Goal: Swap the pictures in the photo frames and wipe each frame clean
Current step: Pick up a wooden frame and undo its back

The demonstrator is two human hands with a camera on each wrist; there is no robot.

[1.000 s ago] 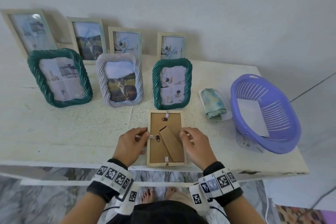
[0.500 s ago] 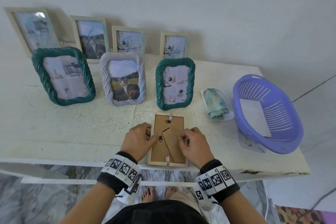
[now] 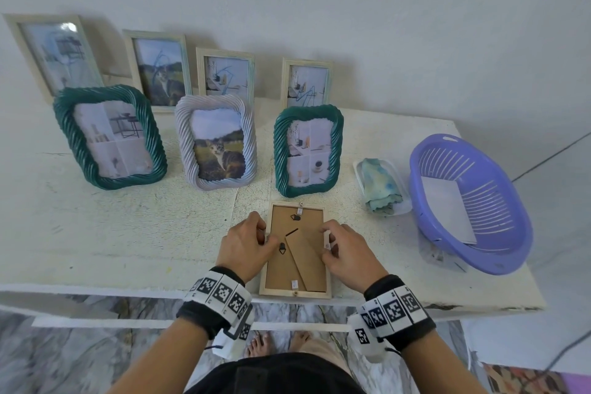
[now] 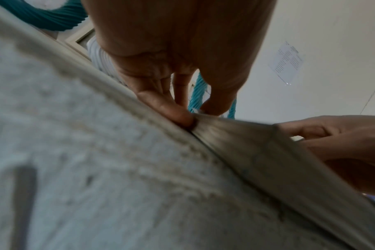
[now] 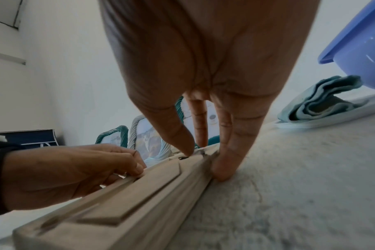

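Head view: the wooden frame (image 3: 295,249) lies face down at the table's (image 3: 128,233) near edge, long axis running 12 to 6 o'clock. The left hand (image 3: 244,248) pinches the retaining tab at the frame's 9 o'clock edge, the right hand (image 3: 348,253) the tab at 3 o'clock; both are equally near. The picture inside is hidden.

Left wrist view: blurred; fingertips (image 4: 178,115) press the frame's rail.

Right wrist view: thumb and fingers (image 5: 223,162) straddle the rail; the tab is barely discernible.
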